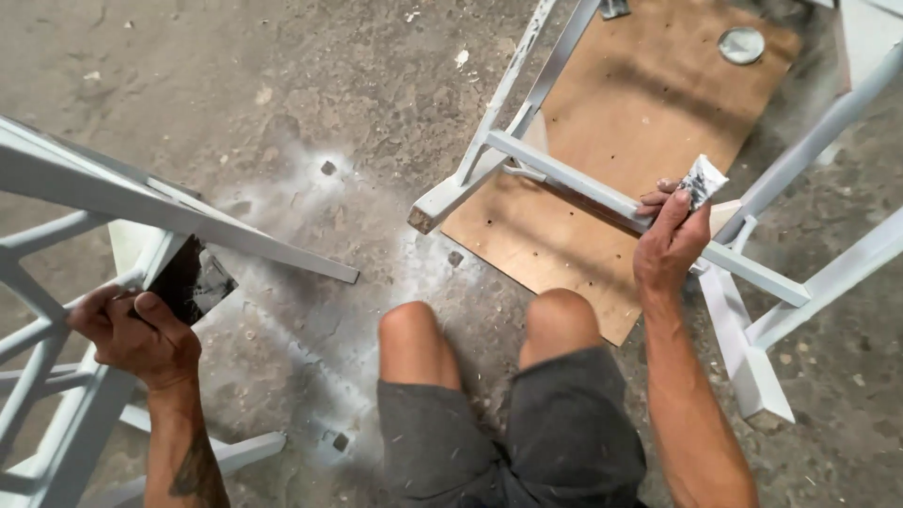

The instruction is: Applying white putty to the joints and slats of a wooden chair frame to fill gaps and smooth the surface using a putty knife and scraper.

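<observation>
While your right hand [670,246] pinches a folded scrap of sandpaper [702,179] against the rail [602,198] of the overturned white chair [752,282], your left hand [136,334] is closed on a dark sheet [193,280] by the second frame [85,188]. That rail looks narrow, so the paper could slide off and scrape your knuckles. With nothing bracing the chair on the dusty floor [282,113], hard strokes could shift it.
</observation>
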